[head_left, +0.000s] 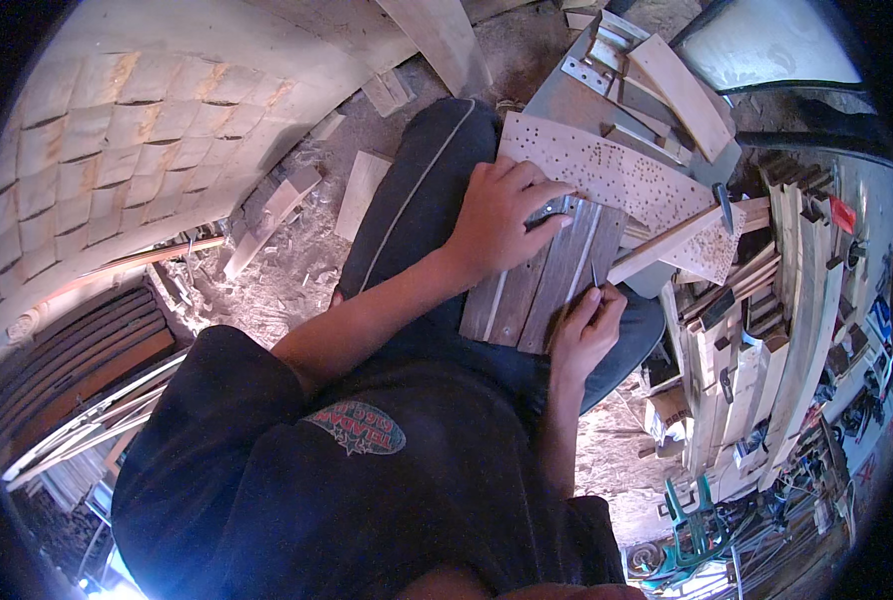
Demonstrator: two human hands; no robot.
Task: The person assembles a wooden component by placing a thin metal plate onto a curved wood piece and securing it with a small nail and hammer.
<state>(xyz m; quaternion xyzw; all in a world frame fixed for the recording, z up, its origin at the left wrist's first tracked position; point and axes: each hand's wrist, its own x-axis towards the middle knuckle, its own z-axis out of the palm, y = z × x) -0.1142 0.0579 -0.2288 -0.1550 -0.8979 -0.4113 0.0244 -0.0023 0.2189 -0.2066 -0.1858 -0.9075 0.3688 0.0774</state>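
Across my lap lies a panel of dark and light wooden strips (535, 290). My left hand (497, 205) is at its far edge, thumb and fingers curled round a small dark, shiny object (545, 211) whose kind I cannot make out. At the panel's right side my right hand (587, 330) pinches a thin, dark pointed tool (595, 274), its tip over the strips. Just beyond the panel is a pale board full of small holes (607, 165). A hammer (667, 243) with a wooden handle rests on that board, its head to the far right.
Wood offcuts and a metal plate with holes (587, 74) lie on the bench at the far right. Stacked timber (802, 300) stands on the right, with green clamps (695, 520) nearer. Wood blocks (275, 215) and shavings cover the floor at left, beside slatted dark panels (87, 370).
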